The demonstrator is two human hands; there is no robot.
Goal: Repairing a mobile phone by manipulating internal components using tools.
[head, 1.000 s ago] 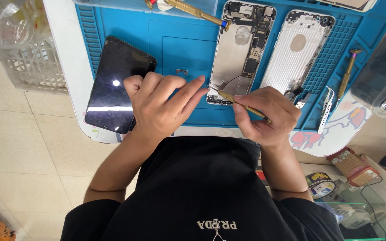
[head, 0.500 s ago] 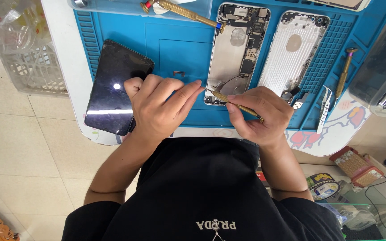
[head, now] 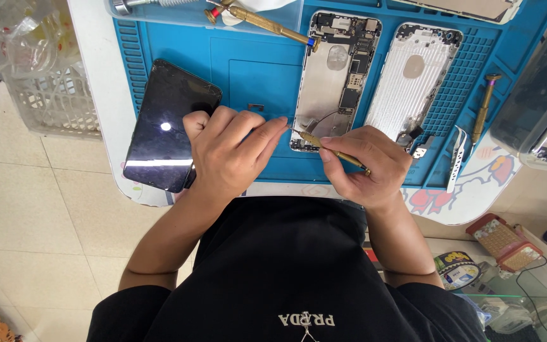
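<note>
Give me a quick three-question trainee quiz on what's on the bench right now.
1. True or false: the right hand holds a gold screwdriver.
2. What does its tip touch? A) black phone screen B) opened phone chassis C) empty rear shell
3. What lies left of the left hand?

Key:
1. True.
2. B, the lower end of the opened phone chassis.
3. The black phone screen, on the blue mat.

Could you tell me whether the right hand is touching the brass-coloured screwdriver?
Touching. The head view shows the right hand with its fingers wrapped around the brass-coloured screwdriver, its tip pointing at the lower end of the opened phone.
</note>
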